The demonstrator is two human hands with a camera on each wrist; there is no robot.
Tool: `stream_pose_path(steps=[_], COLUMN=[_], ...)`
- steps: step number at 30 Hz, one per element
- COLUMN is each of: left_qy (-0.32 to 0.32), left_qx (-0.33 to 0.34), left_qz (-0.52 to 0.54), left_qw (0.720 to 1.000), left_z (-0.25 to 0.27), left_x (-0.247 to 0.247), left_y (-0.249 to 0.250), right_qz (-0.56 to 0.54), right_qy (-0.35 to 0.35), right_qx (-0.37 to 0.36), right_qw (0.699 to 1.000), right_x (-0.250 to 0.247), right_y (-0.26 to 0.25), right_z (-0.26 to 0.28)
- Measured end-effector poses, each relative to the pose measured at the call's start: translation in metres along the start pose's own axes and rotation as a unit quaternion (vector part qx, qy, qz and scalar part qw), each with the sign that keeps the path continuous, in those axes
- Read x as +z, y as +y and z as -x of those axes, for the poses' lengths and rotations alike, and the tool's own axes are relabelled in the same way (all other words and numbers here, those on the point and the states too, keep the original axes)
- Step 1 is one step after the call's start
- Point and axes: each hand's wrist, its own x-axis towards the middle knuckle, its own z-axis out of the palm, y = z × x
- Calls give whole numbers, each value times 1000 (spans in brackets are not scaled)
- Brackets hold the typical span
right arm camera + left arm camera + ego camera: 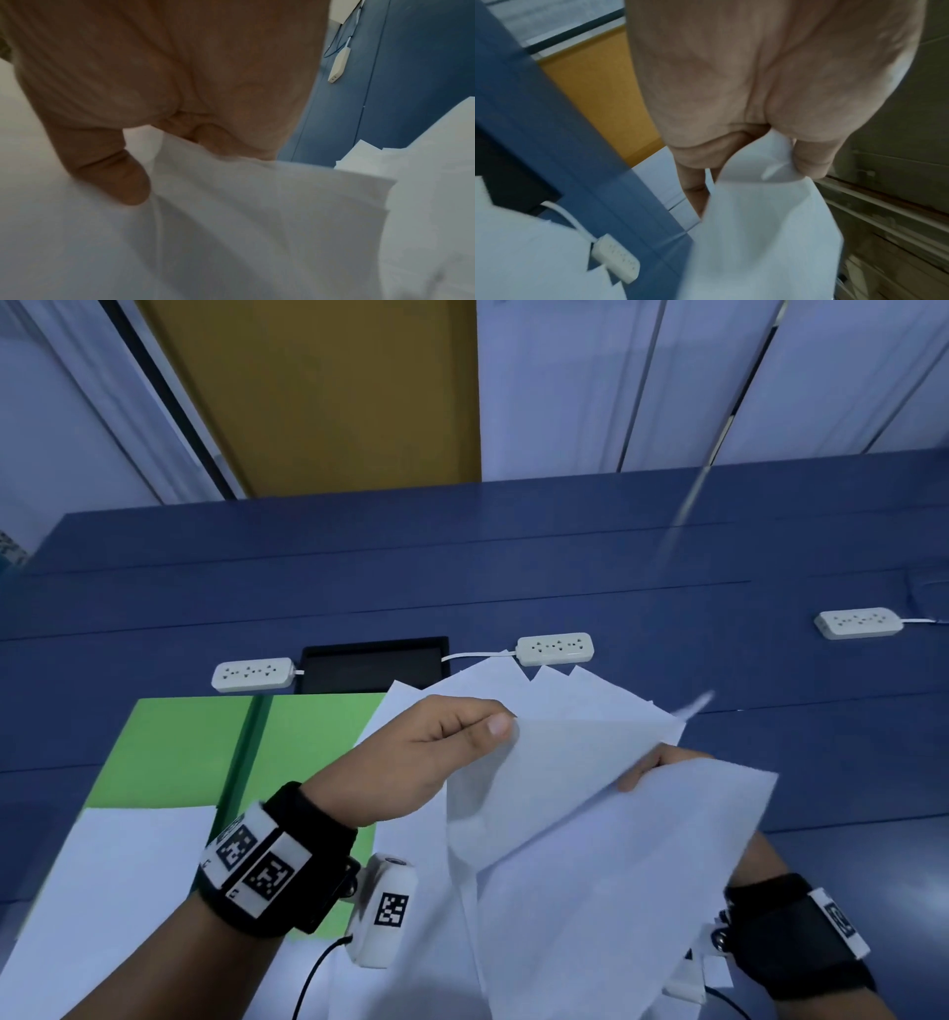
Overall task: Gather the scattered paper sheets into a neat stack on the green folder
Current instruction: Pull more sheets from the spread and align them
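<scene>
Paper sheets [565, 762] fill both of my hands, lifted off the worktop [513, 588] just right of the green folder [195, 752]. My left hand [426, 757] pinches the upper corner of one sheet between thumb and curled forefinger; the left wrist view shows the paper bunched between those fingers [811, 160], a tight grip that I judge is meant to stop the thin sheet sliding away. My right hand [662, 765] is mostly hidden behind the paper in the head view, but the right wrist view shows its thumb [118, 174] pressing on top of a sheet with the other fingers curled beneath, so it is grasping paper too. Holding from two sides like this looks to me like a way to draw the loose sheets together and square their edges.

Behind the hands, further right of the folder, several more sheets fan out with their corners misaligned, so the pile is not yet neat. One more sheet [113, 875] lies over the folder's near left part. The folder lies open and flat, its green face mostly bare, presumably kept so to receive the stack.

Beyond the folder sit a black tray [375, 662] and white power strips [554, 648], well clear of the paper.
</scene>
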Motion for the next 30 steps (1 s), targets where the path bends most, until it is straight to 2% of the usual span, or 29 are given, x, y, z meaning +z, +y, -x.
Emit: stream_pose_path(steps=[3, 5, 7, 12, 14, 21, 30], left_qy=[49, 31, 10, 32, 76, 176, 184], left_qx=[-25, -46, -50, -72, -91, -116, -109], left_qz=[148, 299, 362, 343, 310, 186, 198], left_qw=[987, 953, 931, 936, 943, 960, 956], left_z=[1, 4, 9, 20, 16, 4, 3], left_x=[-2, 1, 8, 35, 42, 52, 48], left_y=[-16, -35, -54, -79, -79, -92, -93], right_qz=[-48, -63, -55, -90, -98, -186, -156], right_qy=[3, 42, 70, 87, 82, 90, 94], right_qx=[-41, -62, -38, 53, 75, 52, 40], right_qw=[998, 995, 995, 991, 989, 977, 982], right_x=[11, 10, 11, 24, 27, 33, 32], right_y=[-26, -19, -9, -3, 3, 8, 5], right_z=[3, 1, -1, -1, 1, 5, 9])
